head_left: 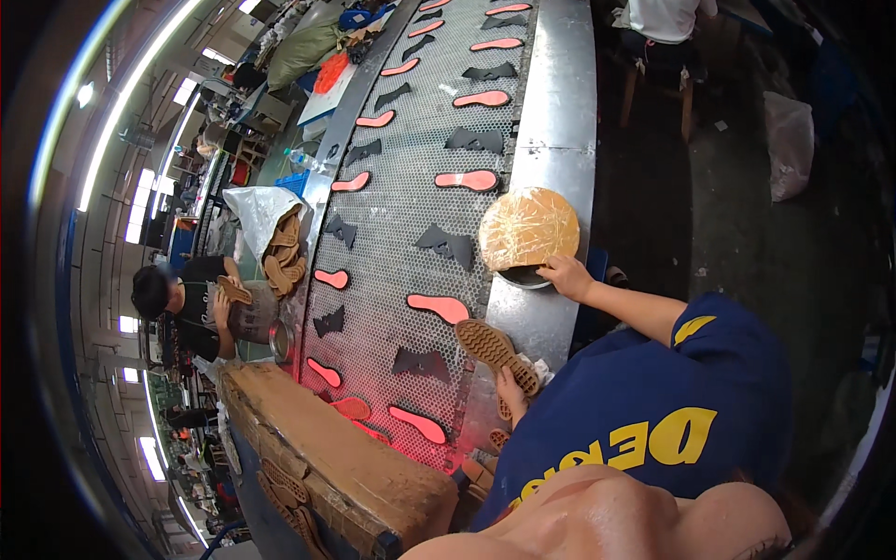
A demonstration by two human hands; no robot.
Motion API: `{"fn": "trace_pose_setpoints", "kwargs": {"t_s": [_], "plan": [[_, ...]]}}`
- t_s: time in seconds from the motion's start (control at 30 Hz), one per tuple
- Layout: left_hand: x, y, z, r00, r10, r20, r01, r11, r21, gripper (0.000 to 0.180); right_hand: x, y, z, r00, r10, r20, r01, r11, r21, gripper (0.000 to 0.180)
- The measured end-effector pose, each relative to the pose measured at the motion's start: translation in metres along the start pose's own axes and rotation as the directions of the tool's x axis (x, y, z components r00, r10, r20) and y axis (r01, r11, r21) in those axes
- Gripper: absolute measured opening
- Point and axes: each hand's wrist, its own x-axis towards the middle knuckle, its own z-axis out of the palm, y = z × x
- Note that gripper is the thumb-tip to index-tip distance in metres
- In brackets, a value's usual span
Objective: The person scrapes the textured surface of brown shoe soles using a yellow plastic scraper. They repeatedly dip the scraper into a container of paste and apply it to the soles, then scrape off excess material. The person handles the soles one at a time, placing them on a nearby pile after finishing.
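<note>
My left hand [511,390] is closed round a brown shoe sole [497,353] with a patterned tread, tilted beside the conveyor's right edge. On the metal ledge ahead of it stands a round container, mostly covered by a tan lid [529,227] wrapped in clear film. A dark gap shows at the lid's near edge. My right hand [564,277] is at this gap with its fingers closed; what they grip, if anything, is hidden. On the mesh conveyor [383,238] lie pink insole-shaped pieces [439,308] with dark rims and black cut-out pieces [445,245], in rows.
A large cardboard-topped box [336,448] stands at the near left, with more brown soles [291,495] beside it. Across the conveyor a co-worker [201,299] handles a brown sole near a white sack [257,215] of soles. Another person [663,23] sits at the far right.
</note>
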Motion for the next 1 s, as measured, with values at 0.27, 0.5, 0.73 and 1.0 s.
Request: {"fn": "trace_pose_setpoints", "kwargs": {"t_s": [0.27,0.5,0.73,1.0], "plan": [[-0.015,0.066,0.028,0.997,0.07,0.027,-0.062,0.971,-0.231,0.036,0.005,0.003,-0.013,1.0,-0.011,-0.018,0.014,0.982,0.188,0.02],[-0.007,0.097,0.04,0.983,-0.015,0.184,0.097,0.89,-0.446,0.04,0.013,0.004,-0.015,0.999,-0.003,-0.046,0.01,0.988,0.154,0.02],[0.033,0.04,0.017,0.93,0.351,-0.113,-0.313,0.914,0.259,0.041,0.021,0.017,-0.008,0.997,-0.069,-0.044,0.069,0.998,-0.004,0.02],[0.01,0.004,0.018,0.937,-0.006,-0.35,-0.067,0.978,-0.198,0.039,0.023,0.028,-0.007,0.998,-0.042,-0.049,0.041,0.999,-0.004,0.017]]}}
